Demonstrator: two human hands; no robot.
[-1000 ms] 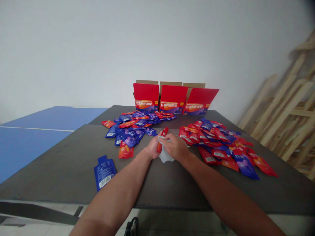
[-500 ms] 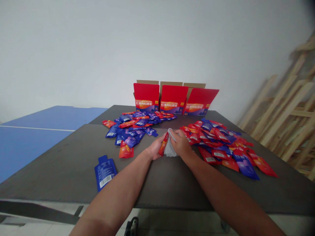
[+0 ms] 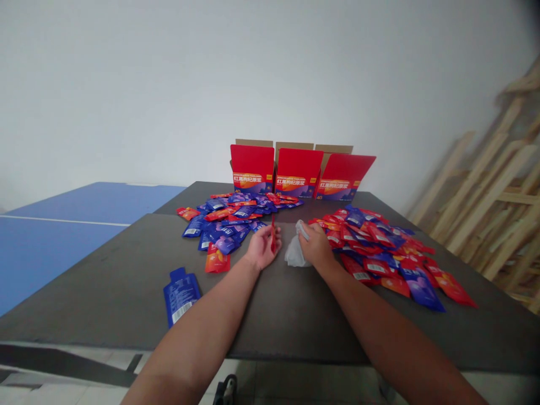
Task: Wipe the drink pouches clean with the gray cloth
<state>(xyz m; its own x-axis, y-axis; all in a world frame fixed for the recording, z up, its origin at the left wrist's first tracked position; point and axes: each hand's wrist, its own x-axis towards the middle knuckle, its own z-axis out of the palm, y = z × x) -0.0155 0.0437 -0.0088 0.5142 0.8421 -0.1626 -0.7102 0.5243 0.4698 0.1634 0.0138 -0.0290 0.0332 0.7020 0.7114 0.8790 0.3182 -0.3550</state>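
My left hand (image 3: 262, 247) is closed on a red pouch (image 3: 273, 239), which stands nearly edge-on between thumb and fingers. A crumpled white cloth (image 3: 296, 253) hangs from my right hand (image 3: 315, 245), whose fingers are wrapped round its upper part. The two hands are a short way apart above the dark table (image 3: 291, 315). Left of my left hand lies a heap of blue and red pouches (image 3: 228, 225). To the right of my right hand is another mixed heap (image 3: 371, 242). One blue pouch (image 3: 182, 295) lies alone near my left forearm.
Three open boxes with raised red flaps, a left one (image 3: 252, 169), a middle one (image 3: 297, 171) and a right one (image 3: 343, 175), stand in a row at the table's far edge. A blue table (image 3: 84, 225) adjoins on the left. Wooden planks (image 3: 485, 185) lean at the right.
My hands have moved apart. The red pouch has gone left with my left hand and turned edge-on, while the white cloth, earlier against the pouch, stays in my right hand.
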